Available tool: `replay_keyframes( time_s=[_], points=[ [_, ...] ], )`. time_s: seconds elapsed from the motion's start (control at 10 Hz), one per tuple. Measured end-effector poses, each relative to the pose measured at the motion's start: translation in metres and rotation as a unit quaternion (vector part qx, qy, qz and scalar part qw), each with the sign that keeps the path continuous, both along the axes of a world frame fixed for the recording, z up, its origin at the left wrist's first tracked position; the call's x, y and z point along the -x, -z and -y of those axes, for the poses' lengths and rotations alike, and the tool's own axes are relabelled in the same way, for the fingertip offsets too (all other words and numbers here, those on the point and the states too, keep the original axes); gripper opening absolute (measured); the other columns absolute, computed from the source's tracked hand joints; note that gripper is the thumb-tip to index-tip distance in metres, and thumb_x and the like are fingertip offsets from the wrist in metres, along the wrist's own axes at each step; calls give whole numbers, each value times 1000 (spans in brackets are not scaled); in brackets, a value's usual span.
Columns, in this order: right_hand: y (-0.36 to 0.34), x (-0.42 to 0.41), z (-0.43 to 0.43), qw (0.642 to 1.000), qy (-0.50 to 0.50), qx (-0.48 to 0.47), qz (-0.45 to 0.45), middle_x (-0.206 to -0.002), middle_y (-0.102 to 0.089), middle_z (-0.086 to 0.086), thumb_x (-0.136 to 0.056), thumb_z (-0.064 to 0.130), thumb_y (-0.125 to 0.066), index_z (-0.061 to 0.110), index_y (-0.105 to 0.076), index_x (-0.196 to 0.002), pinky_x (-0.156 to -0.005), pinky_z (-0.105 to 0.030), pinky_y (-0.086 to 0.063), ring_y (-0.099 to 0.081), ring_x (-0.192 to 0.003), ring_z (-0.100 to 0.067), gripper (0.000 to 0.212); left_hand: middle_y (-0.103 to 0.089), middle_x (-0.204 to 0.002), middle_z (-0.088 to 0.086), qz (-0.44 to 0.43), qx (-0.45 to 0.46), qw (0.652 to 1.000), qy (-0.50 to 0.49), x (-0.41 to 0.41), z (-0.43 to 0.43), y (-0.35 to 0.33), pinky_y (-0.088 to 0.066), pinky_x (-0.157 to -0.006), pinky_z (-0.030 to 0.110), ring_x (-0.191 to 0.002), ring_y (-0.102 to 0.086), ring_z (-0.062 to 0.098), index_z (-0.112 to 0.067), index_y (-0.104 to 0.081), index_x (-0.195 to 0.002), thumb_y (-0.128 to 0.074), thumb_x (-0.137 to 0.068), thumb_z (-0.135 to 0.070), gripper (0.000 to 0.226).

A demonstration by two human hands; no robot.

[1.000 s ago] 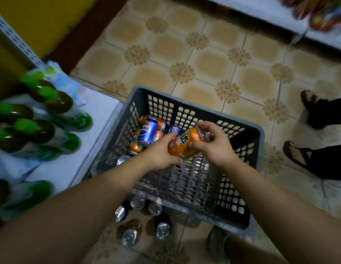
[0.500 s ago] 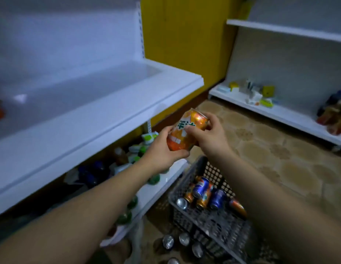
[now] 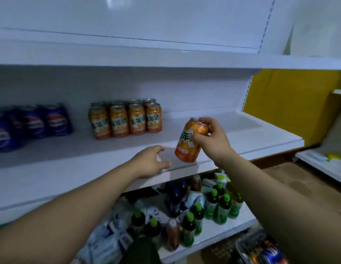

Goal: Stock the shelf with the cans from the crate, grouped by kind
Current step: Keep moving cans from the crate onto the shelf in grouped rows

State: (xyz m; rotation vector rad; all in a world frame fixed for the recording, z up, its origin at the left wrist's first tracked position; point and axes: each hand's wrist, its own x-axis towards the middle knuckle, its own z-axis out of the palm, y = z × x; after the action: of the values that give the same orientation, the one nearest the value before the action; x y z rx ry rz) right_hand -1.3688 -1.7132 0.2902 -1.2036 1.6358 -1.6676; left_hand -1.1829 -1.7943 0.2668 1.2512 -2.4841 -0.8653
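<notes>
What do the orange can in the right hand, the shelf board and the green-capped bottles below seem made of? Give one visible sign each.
Orange can: probably thin metal with a glossy printed coat; light glints off its upper side. Shelf board: smooth white, faintly glossy, perhaps painted metal or laminate. Green-capped bottles: likely clear plastic; dark drink shows through the walls.

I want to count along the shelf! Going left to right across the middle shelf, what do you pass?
Blue Pepsi cans → group of orange cans → left hand → tilted orange can, gripped by the right hand.
</notes>
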Motion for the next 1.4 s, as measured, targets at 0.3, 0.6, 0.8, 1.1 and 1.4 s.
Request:
replay_keyframes(
  time_s=[0.3,0.6,0.8,1.1,1.4],
  points=[
    [6,-94,59,984,-113,-37,-131,-119,-56,-1,-79,6,-68,36,-44,-120,-92,-42,-52,-58,-106,-21,57,-16,-159,-3,217,71,964,-138,-165,36,13,-16,-117,43,-145,-17,18,-27,-24,-150,-37,-86,-70,78],
    [8,-170,106,967,-134,-13,-216,-131,-34,3,-80,19,-75,35,-43,-135,-92,-27,-43,-45,-113,-16,66,2,-160,-12,219,76,955,-183,-196,31,24,6,-116,52,-147,5,13,-41,-10,-150,-25,-83,-78,78],
    [8,-198,144,944,-174,-13,-279,-142,-44,-6,-88,16,-65,29,-30,-145,-94,-29,-43,-49,-124,-24,68,1,-160,-11,208,82,956,-188,-199,36,25,4,-116,53,-147,4,13,-42,-11,-149,-27,-81,-79,79],
    [18,-209,179,934,-168,17,-313,-147,-38,-6,-81,21,-75,25,-30,-147,-96,-24,-36,-42,-130,-25,79,2,-160,-11,196,78,960,-187,-202,37,28,7,-116,51,-147,6,11,-40,-11,-149,-27,-82,-78,78],
    [22,-220,195,938,-164,-42,-303,-154,-33,-3,-91,21,-63,32,-10,-154,-104,-37,-40,-42,-134,-27,83,1,-160,-12,197,67,960,-188,-204,40,32,8,-116,52,-147,5,11,-41,-12,-149,-28,-82,-79,79]
  ],
)
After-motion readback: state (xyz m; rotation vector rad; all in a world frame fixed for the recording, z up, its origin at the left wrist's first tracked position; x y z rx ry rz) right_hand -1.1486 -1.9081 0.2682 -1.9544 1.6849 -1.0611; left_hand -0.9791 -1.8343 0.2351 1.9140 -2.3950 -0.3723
